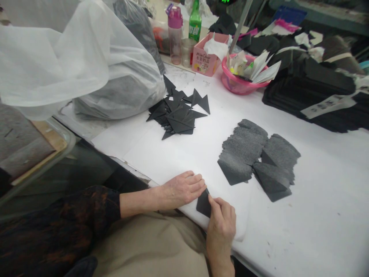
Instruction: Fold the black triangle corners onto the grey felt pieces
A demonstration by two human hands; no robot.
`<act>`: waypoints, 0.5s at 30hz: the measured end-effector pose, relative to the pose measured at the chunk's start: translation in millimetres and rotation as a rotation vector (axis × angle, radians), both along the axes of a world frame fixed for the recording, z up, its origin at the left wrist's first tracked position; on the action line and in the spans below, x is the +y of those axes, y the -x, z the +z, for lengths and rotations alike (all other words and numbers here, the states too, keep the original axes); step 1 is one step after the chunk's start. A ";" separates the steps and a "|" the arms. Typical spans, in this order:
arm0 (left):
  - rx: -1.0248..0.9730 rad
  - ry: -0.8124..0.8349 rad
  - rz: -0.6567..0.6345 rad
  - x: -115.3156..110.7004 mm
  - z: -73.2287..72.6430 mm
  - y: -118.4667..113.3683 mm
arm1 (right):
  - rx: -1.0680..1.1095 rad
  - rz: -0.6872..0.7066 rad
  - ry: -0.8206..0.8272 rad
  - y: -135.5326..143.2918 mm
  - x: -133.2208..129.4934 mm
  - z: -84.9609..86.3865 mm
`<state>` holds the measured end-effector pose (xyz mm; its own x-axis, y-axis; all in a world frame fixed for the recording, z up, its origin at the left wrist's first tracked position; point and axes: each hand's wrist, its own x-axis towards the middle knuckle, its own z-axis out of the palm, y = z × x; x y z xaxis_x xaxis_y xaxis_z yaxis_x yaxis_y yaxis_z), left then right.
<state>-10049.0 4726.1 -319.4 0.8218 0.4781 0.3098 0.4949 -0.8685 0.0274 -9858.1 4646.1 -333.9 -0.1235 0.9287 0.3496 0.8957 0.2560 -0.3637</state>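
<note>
At the table's near edge, a small black fabric-like piece (203, 204) lies between my hands. My left hand (184, 188) is closed, its fingertips pressed together at the piece's upper end. My right hand (221, 221) pinches the right edge of the same piece between thumb and fingers. Ahead and to the left is a loose heap of black triangular pieces (180, 117). On the right, grey-black pieces lie overlapped in two rows, the left row (243, 144) and the right row (281, 157).
White sheeting covers the table (323, 200). A large translucent plastic bag (123, 80) stands at left. At the back are a pink bottle (175, 36), green bottle (195, 23), pink box (209, 54) and pink basket (239, 82). Stacked black material (314, 84) sits back right.
</note>
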 end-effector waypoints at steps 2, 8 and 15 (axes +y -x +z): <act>-0.028 0.012 -0.049 1.8 -0.6 -1.7 | -0.007 0.002 0.008 -0.1 0.4 0.3; -0.086 0.081 -0.143 3.9 1.0 -6.6 | -0.006 -0.002 0.021 0.4 1.2 3.2; -0.046 0.100 -0.088 -2.0 5.1 -7.1 | 0.022 -0.025 0.013 -6.7 -2.7 6.0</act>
